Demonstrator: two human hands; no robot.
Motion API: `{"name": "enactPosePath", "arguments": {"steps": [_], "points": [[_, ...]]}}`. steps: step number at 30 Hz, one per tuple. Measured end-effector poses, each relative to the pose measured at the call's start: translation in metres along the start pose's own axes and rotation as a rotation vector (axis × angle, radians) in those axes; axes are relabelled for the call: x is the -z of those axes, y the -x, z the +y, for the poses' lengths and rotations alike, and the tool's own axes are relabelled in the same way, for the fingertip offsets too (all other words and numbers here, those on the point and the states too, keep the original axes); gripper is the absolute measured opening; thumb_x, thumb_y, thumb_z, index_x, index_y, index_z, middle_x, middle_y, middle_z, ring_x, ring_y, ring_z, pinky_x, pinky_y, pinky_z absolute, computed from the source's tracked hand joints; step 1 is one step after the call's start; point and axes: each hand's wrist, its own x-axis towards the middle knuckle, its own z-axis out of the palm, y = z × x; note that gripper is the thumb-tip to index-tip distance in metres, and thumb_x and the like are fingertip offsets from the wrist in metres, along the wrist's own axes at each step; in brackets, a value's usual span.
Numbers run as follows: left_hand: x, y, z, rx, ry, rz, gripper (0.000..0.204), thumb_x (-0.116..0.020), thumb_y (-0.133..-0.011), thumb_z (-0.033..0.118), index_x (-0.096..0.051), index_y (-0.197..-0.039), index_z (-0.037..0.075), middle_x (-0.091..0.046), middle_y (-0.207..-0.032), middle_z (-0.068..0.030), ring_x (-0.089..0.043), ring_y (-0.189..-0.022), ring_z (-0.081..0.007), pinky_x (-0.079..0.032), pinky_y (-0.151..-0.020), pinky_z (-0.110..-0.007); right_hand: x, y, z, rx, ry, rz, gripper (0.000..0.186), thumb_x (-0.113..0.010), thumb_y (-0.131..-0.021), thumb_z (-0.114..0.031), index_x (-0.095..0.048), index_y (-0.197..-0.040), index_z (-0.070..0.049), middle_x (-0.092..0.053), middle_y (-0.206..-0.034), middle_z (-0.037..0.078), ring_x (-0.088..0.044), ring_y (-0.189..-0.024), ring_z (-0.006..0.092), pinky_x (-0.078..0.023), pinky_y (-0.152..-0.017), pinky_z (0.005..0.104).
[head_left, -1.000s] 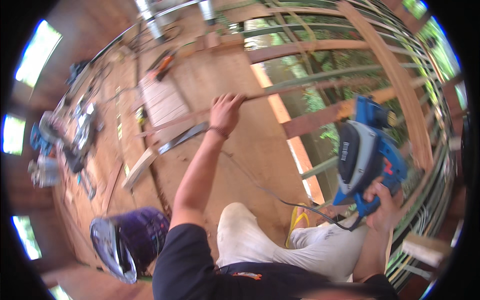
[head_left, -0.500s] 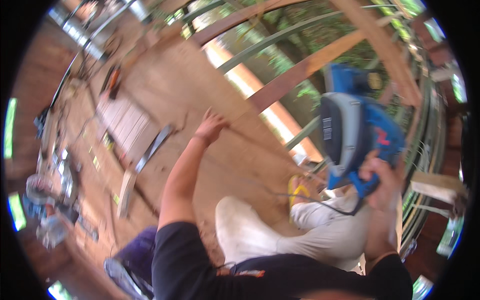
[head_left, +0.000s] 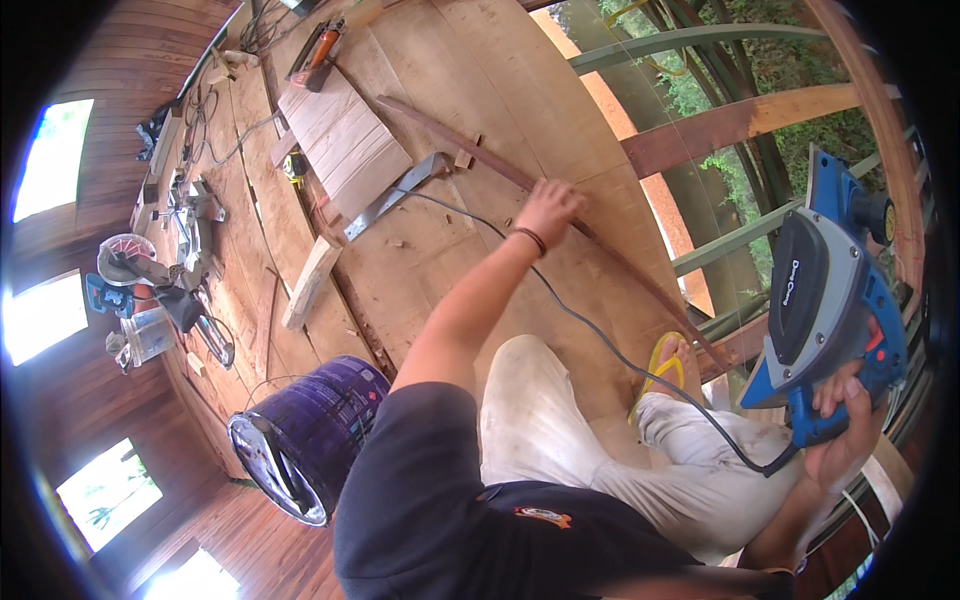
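My right hand (head_left: 845, 415) is wrapped round the rear handle of a blue and grey electric hand planer (head_left: 822, 290), held up at the right. The planer is tilted, and its black cord (head_left: 590, 310) runs across my leg and over the plywood. My left hand (head_left: 548, 215) reaches forward with its fingers curled over a long, thin, dark wooden strip (head_left: 640, 285). The strip lies slantwise on the plywood boards (head_left: 480, 70), passing beside my sandalled foot (head_left: 668, 365). Under the left hand, the fingertips are partly hidden.
A grooved wooden panel (head_left: 345, 140), a metal blade-like strip (head_left: 395, 200), a tape measure (head_left: 294, 167) and an orange-handled tool (head_left: 322, 48) lie ahead. A purple bucket (head_left: 330, 425) stands at my left, a miter saw (head_left: 130, 265) beyond. Wooden railing (head_left: 740, 125) borders the right.
The view has swung, so the scene shifts. My left hand, earlier with fingers stretched out, is now curled on the wooden strip. The planer stays in my right hand, now lower and farther right.
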Motion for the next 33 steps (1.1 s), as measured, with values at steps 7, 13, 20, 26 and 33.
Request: {"name": "enactPosePath", "arguments": {"steps": [7,13,20,26,33], "points": [[-0.026,0.002,0.068,-0.135,-0.026,-0.227,0.034,-0.063,-0.089,0.014,-0.066,-0.123,0.019,-0.06,-0.126,-0.0034,-0.052,-0.129,-0.0246,-0.038,-0.116,-0.046,0.002,0.0,0.0,0.008,0.02,-0.043,0.068,-0.058,-0.096,-0.013,-0.031,-0.157,0.003,-0.048,-0.083,0.001,-0.045,-0.067,0.0076,-0.042,-0.067,0.0255],[-0.021,-0.017,0.054,-0.212,-0.001,-0.411,0.024,-0.06,-0.093,0.016,-0.069,-0.115,0.02,-0.065,-0.119,-0.001,-0.057,-0.12,-0.0234,-0.046,-0.105,-0.039,0.0,0.003,-0.001,0.013,0.02,-0.032,0.068,-0.058,-0.097,-0.014,-0.031,-0.157,0.003,-0.048,-0.083,0.001,-0.045,-0.067,0.0076,-0.042,-0.067,0.0258],[-0.014,-0.034,0.026,-0.262,-0.129,-0.365,0.026,-0.059,-0.093,0.016,-0.071,-0.114,0.023,-0.066,-0.116,-0.0002,-0.058,-0.119,-0.0227,-0.045,-0.106,-0.04,-0.012,0.01,-0.007,-0.004,0.03,0.032,0.069,-0.06,-0.093,-0.013,-0.034,-0.155,0.004,-0.051,-0.083,0.002,-0.048,-0.066,0.0095,-0.043,-0.067,0.027],[-0.007,-0.036,-0.01,-0.187,-0.2,-0.207,0.022,-0.058,-0.092,0.016,-0.071,-0.109,0.019,-0.067,-0.114,-0.0002,-0.059,-0.119,-0.0234,-0.04,-0.113,-0.044,-0.03,0.015,-0.009,-0.017,0.026,0.052,0.066,-0.062,-0.092,-0.012,-0.04,-0.152,0.003,-0.051,-0.08,0.003,-0.048,-0.066,0.0104,-0.044,-0.067,0.0279],[-0.01,-0.03,-0.009,-0.102,-0.181,-0.141,0.023,-0.056,-0.093,0.012,-0.07,-0.11,0.019,-0.066,-0.116,-0.0016,-0.059,-0.119,-0.0236,-0.037,-0.116,-0.048,-0.056,0.031,-0.027,0.0,0.095,0.066,0.066,-0.062,-0.09,-0.012,-0.041,-0.151,0.003,-0.051,-0.079,0.003,-0.048,-0.065,0.0105,-0.043,-0.065,0.0282]]}}
